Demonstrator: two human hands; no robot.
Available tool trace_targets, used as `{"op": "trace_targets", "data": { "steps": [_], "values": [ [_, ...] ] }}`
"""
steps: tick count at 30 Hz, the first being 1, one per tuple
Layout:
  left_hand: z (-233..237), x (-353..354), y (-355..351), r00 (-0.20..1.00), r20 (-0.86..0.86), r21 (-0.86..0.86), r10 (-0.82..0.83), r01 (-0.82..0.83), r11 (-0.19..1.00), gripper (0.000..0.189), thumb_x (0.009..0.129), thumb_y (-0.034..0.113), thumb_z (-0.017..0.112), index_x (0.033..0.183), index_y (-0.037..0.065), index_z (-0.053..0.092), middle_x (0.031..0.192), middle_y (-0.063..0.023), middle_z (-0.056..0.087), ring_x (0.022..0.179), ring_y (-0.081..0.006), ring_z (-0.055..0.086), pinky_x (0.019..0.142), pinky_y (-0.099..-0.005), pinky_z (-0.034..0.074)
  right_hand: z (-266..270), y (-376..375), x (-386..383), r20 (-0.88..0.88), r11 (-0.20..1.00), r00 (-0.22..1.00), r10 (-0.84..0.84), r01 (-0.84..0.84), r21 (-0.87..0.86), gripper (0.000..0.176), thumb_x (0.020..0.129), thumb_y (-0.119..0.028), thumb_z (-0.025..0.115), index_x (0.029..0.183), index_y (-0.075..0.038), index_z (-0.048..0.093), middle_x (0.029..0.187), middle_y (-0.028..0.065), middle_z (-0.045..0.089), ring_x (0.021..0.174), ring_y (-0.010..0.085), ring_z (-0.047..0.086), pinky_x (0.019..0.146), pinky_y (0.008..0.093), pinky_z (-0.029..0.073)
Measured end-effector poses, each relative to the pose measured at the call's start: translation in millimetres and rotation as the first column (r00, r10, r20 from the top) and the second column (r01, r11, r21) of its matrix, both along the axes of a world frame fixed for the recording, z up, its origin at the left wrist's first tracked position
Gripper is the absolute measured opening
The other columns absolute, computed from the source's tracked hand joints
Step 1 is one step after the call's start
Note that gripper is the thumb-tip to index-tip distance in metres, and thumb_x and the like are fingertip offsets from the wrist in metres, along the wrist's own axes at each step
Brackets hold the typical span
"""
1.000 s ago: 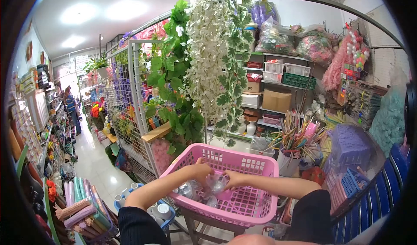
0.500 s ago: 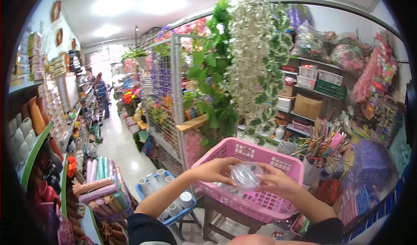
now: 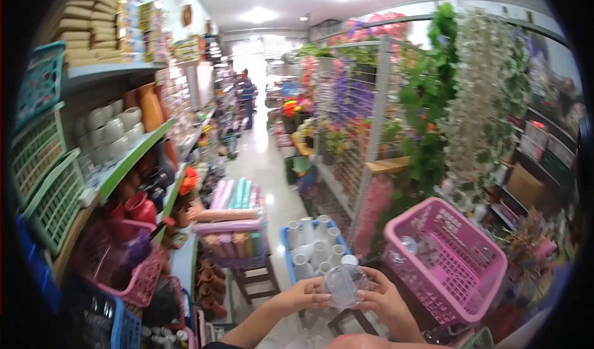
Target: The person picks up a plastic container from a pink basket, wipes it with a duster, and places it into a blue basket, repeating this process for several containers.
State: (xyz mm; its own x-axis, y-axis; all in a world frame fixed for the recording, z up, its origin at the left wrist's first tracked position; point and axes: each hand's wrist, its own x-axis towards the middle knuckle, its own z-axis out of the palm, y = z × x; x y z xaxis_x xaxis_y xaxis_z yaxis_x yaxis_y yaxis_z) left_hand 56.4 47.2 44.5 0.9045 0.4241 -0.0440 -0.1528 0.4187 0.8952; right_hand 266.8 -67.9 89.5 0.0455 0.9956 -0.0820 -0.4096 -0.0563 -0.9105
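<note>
A clear, see-through jar is held up in front of me between both hands. The fingertips of my left hand press on its left side. My right hand has its fingers curled round the right side. Just beyond the jar stands a blue basket full of white vases, partly hidden behind it. To the right, a pink plastic basket has a few clear glass-like pieces at its left end.
On the left, shelves carry pots and vases, above another pink basket. Rolled coloured goods sit on a stool near the aisle. A person stands farther down it. Hanging greenery covers a rack at right.
My view has swung left. Both hands have moved with the clear jar from over the pink basket to in front of the blue basket of white vases.
</note>
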Motion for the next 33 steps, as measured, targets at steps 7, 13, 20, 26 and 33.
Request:
{"op": "trace_targets", "data": {
  "steps": [7,13,20,26,33],
  "values": [
    [-8,-147,-54,0.817,0.024,-0.099,0.577,-0.572,0.814,0.056,0.086,0.013,0.066,0.134,0.001,0.041,0.121,-0.0085,0.058,0.108,-0.0186,0.06,0.095,-0.0348,0.049,-11,73,-125,0.062,0.872,0.87,0.49,-0.489,-0.027,0.059,0.083,-0.001,0.065,0.136,-0.004,0.039,0.115,0.0174,0.056,0.1,0.0243,0.06,0.079,0.0393,0.058],
    [-12,-226,-130,0.397,0.079,-0.102,0.915,-0.909,0.403,0.063,0.084,0.019,0.068,0.135,-0.001,0.037,0.121,-0.0118,0.057,0.105,-0.0218,0.062,0.094,-0.0378,0.05,-25,104,-244,0.087,0.557,0.552,0.829,-0.828,-0.057,0.058,0.084,-0.006,0.065,0.137,-0.009,0.04,0.117,0.0123,0.056,0.1,0.0201,0.059,0.079,0.0351,0.057],
    [-45,-270,-197,-0.05,0.177,-0.186,0.983,-0.982,-0.016,0.054,0.087,0.013,0.062,0.133,-0.001,0.038,0.124,-0.0131,0.054,0.111,-0.0238,0.058,0.094,-0.0399,0.05,-24,112,-355,0.304,0.041,0.084,0.949,-0.989,0.143,0.054,0.09,-0.011,0.06,0.139,-0.007,0.039,0.113,0.0079,0.058,0.095,0.0141,0.057,0.08,0.0277,0.047],
    [-47,-267,-229,-0.34,0.106,-0.18,0.934,-0.931,-0.319,0.052,0.085,0.011,0.06,0.132,-0.001,0.041,0.125,-0.0138,0.055,0.111,-0.0261,0.058,0.095,-0.043,0.048,17,169,-447,0.824,-0.141,0.562,-0.069,-0.823,0.549,0.037,0.083,-0.028,0.065,0.113,-0.008,0.059,0.113,0.0127,0.057,0.104,0.0324,0.056,0.085,0.0431,0.046],
    [-70,-247,-250,-0.593,0.083,-0.301,0.801,-0.781,-0.547,0.051,0.079,0.012,0.053,0.128,0.0,0.045,0.121,-0.0153,0.058,0.108,-0.0293,0.06,0.091,-0.0445,0.048,5,249,-545,0.811,0.278,-0.277,-0.515,-0.949,-0.147,0.051,0.071,-0.037,0.068,0.115,-0.012,0.062,0.115,0.0166,0.062,0.108,0.0309,0.06,0.086,0.0472,0.045]
  ]
}}
